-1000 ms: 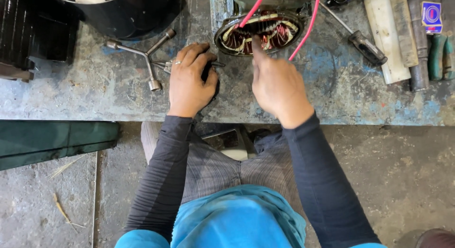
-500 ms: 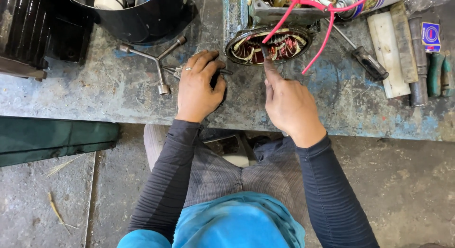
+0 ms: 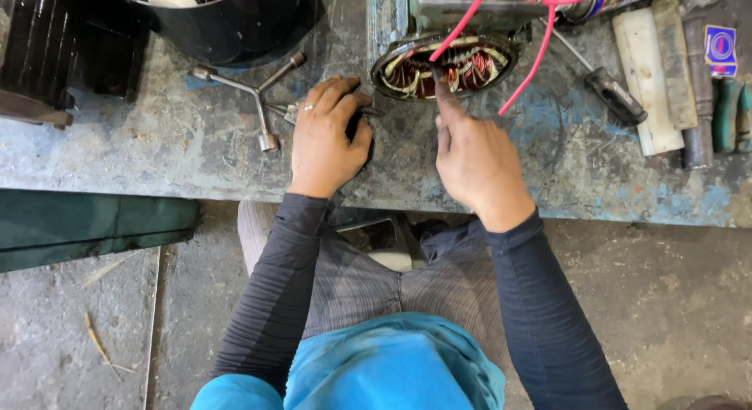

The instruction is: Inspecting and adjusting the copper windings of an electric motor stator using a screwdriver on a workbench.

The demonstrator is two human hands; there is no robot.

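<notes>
A person seated at a worn, blue-stained concrete desk [image 3: 196,155] works on an oval motor stator [image 3: 445,65] whose ring is packed with red, copper and cream windings. The right hand [image 3: 478,155] lies just below the stator, index finger stretched straight to touch its near rim, the other fingers curled under. The left hand [image 3: 327,136], left of the stator, is cupped over a small dark object [image 3: 362,132], its fingers pressed together and bent; what the object is cannot be told. A ring shows on one finger.

Two red wires [image 3: 540,46] loop from the stator's far side toward the upper right. Left of the stator lies a steel three-way socket wrench [image 3: 254,93], and beyond that a glossy black round tub [image 3: 235,22]. Right of the stator rest a black-handled screwdriver [image 3: 615,93], a pale flat bar [image 3: 646,81] and green-handled tools [image 3: 732,104].

Compared with half a second earlier, the right index finger has reached forward from the desk onto the stator's rim, while the left hand has stayed over the dark object.
</notes>
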